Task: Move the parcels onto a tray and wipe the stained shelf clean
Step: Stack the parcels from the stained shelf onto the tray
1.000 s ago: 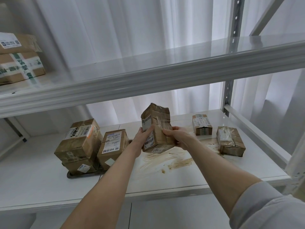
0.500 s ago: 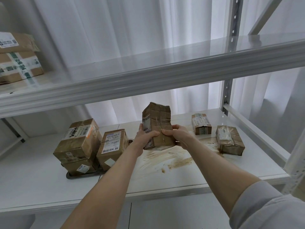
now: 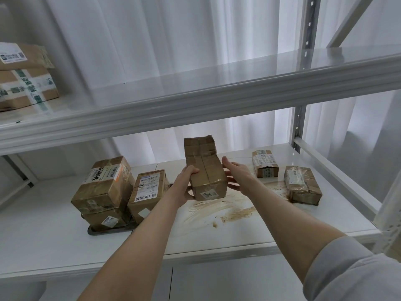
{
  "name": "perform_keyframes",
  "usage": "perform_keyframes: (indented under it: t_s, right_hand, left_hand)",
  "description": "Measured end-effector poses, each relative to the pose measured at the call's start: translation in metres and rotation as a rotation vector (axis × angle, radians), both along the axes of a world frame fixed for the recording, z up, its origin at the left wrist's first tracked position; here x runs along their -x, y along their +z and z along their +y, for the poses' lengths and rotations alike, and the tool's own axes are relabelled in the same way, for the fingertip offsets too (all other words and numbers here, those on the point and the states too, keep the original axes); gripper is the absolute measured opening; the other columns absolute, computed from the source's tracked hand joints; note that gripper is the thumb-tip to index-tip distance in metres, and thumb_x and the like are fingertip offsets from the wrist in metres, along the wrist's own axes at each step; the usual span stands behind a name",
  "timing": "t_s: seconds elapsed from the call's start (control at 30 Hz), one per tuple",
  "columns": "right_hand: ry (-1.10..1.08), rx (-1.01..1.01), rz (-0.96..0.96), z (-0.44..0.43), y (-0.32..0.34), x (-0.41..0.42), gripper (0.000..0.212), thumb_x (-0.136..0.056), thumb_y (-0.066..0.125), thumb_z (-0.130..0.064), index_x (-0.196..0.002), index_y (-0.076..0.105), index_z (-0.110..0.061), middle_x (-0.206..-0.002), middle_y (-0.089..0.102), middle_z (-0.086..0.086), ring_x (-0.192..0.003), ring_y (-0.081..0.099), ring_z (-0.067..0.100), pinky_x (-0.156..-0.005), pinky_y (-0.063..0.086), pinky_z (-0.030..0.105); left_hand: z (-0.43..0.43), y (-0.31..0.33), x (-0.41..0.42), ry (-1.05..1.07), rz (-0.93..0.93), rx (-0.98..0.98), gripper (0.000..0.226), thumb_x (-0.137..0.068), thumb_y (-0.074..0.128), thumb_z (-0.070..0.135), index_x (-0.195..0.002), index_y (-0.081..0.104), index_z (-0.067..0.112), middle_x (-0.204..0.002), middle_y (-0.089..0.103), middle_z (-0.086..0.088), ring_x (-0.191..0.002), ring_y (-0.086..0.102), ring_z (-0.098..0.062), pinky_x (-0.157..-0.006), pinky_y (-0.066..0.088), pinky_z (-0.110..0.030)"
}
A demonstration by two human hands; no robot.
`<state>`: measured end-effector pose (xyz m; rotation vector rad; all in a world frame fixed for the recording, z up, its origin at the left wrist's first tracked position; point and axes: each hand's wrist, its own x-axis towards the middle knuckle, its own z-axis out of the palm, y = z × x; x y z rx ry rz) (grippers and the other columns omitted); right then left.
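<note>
Two bare forearms, light grey sleeve (image 3: 351,276) (on the right arm)

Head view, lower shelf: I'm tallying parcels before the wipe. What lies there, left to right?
Two stacked parcels on the tray → white-labelled parcel → held parcel → small back parcel → rightmost parcel.

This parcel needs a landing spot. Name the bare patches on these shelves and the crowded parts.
Bare: the lower shelf left of the tray; the upper shelf right of its stacked boxes. Crowded: the tray carries three parcels; two parcels sit by the stain at right.
</note>
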<state>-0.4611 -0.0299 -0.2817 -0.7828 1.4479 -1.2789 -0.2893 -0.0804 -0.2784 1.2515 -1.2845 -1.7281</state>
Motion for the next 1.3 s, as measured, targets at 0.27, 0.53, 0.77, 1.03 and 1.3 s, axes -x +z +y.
perform_keyframes:
  t_s: [0.27,0.53,0.77,1.03,1.3]
  right_hand:
    - [0.108,-0.152,-0.102,0.003,-0.004,-0.001,0.072,-0.074,0.062,-0.070,-0.118,0.059,-0.014,-0.109,0.068,0.011,-0.096,0.067,0.029,-0.069,0.059,0.039]
    - [-0.009,-0.037,-0.170,0.004,-0.006,0.002,0.055,-0.081,0.076,-0.018,-0.127,0.048,-0.009,-0.106,0.064,0.008,-0.089,0.064,0.022,-0.074,0.058,0.039]
    - [0.011,-0.024,-0.143,0.003,-0.005,-0.006,0.055,-0.085,0.068,-0.001,-0.132,0.042,-0.014,-0.108,0.062,0.008,-0.091,0.063,0.024,-0.078,0.056,0.040]
    - [-0.001,0.012,-0.098,0.005,-0.002,-0.008,0.049,-0.086,0.066,-0.001,-0.124,0.044,-0.022,-0.122,0.058,0.011,-0.100,0.061,0.027,-0.070,0.055,0.034]
    - [-0.024,0.053,-0.089,0.007,0.000,-0.009,0.051,-0.086,0.067,-0.002,-0.129,0.046,-0.020,-0.117,0.059,0.010,-0.082,0.061,0.019,-0.055,0.052,0.025]
  left_hand:
    - [-0.001,-0.004,-0.002,0.017,0.193,-0.191,0.038,-0.081,0.051,0.036,-0.114,0.058,0.018,-0.118,0.065,-0.015,-0.113,0.057,-0.036,-0.096,0.041,-0.061]
    - [-0.005,-0.002,-0.010,0.185,0.124,-0.039,0.045,-0.091,0.046,0.002,-0.129,0.051,0.025,-0.115,0.062,-0.010,-0.087,0.061,-0.022,-0.066,0.052,-0.034]
    - [0.003,0.002,-0.011,0.030,0.052,0.028,0.056,-0.080,0.073,0.034,-0.130,0.050,0.023,-0.113,0.067,-0.003,-0.098,0.065,-0.020,-0.084,0.055,-0.037]
    - [0.005,-0.003,-0.012,-0.015,-0.106,0.008,0.087,-0.075,0.078,0.027,-0.142,0.026,0.047,-0.127,0.058,-0.001,-0.116,0.057,-0.028,-0.108,0.034,-0.056]
    - [0.005,-0.004,-0.014,-0.001,-0.189,0.045,0.089,-0.076,0.075,0.032,-0.145,0.021,0.044,-0.126,0.058,-0.004,-0.117,0.053,-0.027,-0.105,0.037,-0.057]
